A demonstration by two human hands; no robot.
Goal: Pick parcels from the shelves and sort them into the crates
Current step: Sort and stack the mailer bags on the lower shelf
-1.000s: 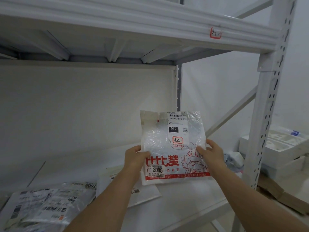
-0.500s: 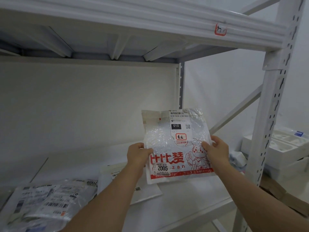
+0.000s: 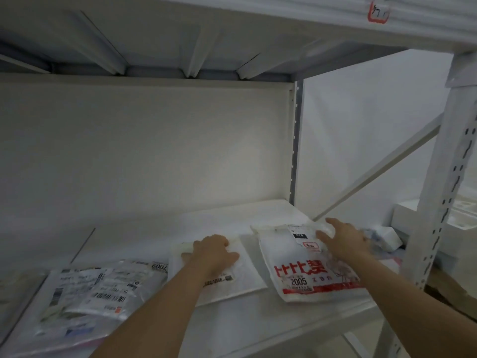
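A clear bubble parcel with red print and "2005" point(image 3: 304, 275) lies flat on the white shelf board point(image 3: 258, 321), near its right end. My right hand point(image 3: 343, 239) rests on the parcel's far end by the label, fingers spread and straight. To its left lies a white padded mailer point(image 3: 249, 275). My left hand point(image 3: 214, 251) is on the mailer's far part, with its fingers curled over the far edge. No crate is in view.
Several clear labelled parcels point(image 3: 98, 288) are piled at the shelf's left. The upper shelf point(image 3: 232, 34) hangs low overhead. A perforated white upright point(image 3: 444, 177) and a diagonal brace stand on the right, with white boxes point(image 3: 405, 218) and crumpled packaging beyond.
The red-printed parcel, held upright in both hands before, now lies flat on the shelf. My left hand has let go of it and moved left onto the white mailer.
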